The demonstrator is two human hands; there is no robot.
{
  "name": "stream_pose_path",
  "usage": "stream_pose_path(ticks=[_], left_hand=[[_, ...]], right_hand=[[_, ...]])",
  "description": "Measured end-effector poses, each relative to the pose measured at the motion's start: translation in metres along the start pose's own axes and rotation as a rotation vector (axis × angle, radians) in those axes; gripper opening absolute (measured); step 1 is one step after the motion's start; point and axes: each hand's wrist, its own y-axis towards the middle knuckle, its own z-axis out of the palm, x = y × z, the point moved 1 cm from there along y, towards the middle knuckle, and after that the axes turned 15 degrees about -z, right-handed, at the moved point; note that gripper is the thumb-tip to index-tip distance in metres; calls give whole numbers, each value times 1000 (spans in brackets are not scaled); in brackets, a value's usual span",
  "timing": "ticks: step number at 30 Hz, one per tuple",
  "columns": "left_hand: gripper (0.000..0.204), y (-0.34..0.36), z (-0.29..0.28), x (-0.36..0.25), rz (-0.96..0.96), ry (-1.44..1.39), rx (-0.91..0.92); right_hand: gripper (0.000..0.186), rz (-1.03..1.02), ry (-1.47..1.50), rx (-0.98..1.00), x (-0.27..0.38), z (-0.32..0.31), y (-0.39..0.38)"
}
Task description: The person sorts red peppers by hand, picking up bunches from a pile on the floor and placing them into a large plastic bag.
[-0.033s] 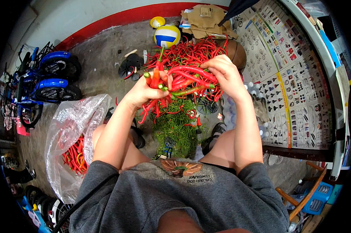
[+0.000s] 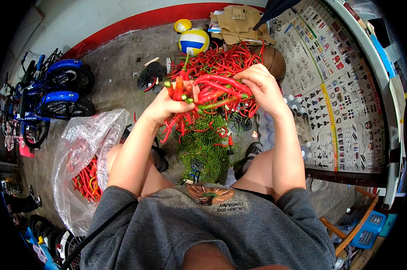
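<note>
My left hand (image 2: 174,104) is closed around a bunch of long red chili peppers (image 2: 212,90), a few with green stem ends poking up past the thumb. At the right end of the bunch, my right hand (image 2: 261,87) pinches with thumb and fingertips, touching a red chili; exactly what sits between the fingertips is partly hidden. Beyond and beneath both hands lies a large heap of red chilies (image 2: 219,60). Nearer to me, a pile of thin green stems (image 2: 208,155) covers the floor between my feet.
A clear plastic bag (image 2: 73,157) with red chilies stands at my left. Blue-fendered bicycles (image 2: 66,96) are further left. A volleyball (image 2: 194,42), a yellow bowl (image 2: 182,25) and flattened cardboard (image 2: 237,22) lie beyond the heap. A printed panel (image 2: 343,99) rises at right, near a wooden chair (image 2: 358,220).
The chilies between my hands have shifted very slightly, the stem ends by my left thumb tipping a little upward and left. Both hands stay in nearly the same place.
</note>
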Motion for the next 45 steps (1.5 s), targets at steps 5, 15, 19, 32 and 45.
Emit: stream_pose_path(ticks=[5, 15, 19, 32, 45], left_hand=[[26, 2, -3, 8, 0, -250, -50], [23, 5, 0, 14, -88, -516, -49], [22, 4, -1, 10, -114, -515, -130], [15, 15, -8, 18, -115, -771, 271], [20, 21, 3, 11, -40, -733, 32]], right_hand=[[16, -116, -160, -47, 3, 2, -1], [19, -60, -64, -95, -5, 15, -3], [16, -95, -165, 23, 3, 14, -1], [24, 403, 1544, -499, 3, 62, -18], [14, 408, 1199, -694, 1, 43, -15]])
